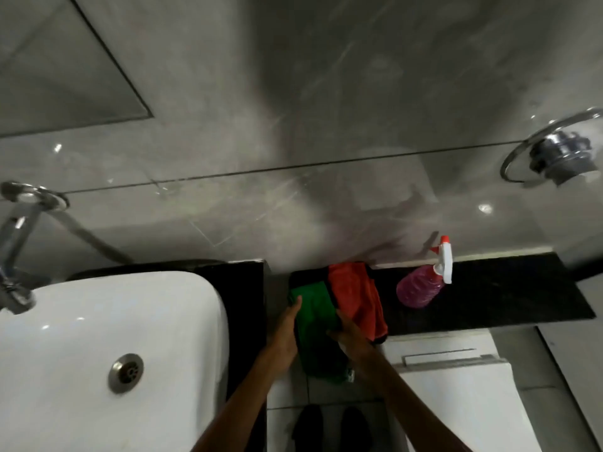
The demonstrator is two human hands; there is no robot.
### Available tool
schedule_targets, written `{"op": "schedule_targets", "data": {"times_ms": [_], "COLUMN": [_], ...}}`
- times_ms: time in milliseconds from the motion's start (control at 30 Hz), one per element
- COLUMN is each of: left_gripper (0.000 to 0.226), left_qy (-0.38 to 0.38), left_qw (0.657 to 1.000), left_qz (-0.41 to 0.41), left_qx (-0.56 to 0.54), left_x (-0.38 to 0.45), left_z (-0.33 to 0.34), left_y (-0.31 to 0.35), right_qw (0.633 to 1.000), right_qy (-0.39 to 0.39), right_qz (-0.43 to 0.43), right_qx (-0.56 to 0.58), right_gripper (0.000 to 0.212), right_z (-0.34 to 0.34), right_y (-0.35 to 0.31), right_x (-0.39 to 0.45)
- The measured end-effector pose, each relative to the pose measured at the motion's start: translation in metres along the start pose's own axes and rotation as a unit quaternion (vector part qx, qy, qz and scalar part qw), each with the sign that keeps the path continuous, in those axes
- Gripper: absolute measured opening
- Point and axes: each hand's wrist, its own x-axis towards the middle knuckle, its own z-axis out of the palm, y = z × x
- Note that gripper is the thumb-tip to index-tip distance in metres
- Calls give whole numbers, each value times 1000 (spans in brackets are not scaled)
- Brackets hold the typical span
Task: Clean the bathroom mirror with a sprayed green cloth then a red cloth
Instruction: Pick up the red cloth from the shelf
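A green cloth [316, 324] lies at the left end of a black shelf [509, 288] and hangs over its front edge. My left hand [287, 331] presses flat against the cloth's left side. My right hand [350, 337] grips its right edge. A red cloth [355, 295] lies on the shelf beside the green one, partly over it. A spray bottle [421, 285] of pink liquid with a white and red trigger lies tilted on the shelf, right of the red cloth. The mirror [65, 70] shows at the upper left on the grey tiled wall.
A white basin [98, 337] with a metal drain [126, 373] sits at the lower left, a chrome tap [16, 243] above it. A chrome towel ring [551, 151] hangs at the upper right. A white toilet cistern [456, 380] stands under the shelf. My shoes [329, 429] are on the floor tiles.
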Motion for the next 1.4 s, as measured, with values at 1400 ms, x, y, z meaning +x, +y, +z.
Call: {"op": "schedule_targets", "data": {"times_ms": [1400], "left_gripper": [53], "left_qy": [-13], "left_qw": [931], "left_qz": [335], "left_qx": [141], "left_x": [-135], "left_z": [0], "left_y": [87], "right_qw": [968], "right_qy": [-53], "right_qz": [-233], "right_qx": [-79], "right_gripper": [61], "right_z": [44], "right_y": [-152], "right_x": [-117]}}
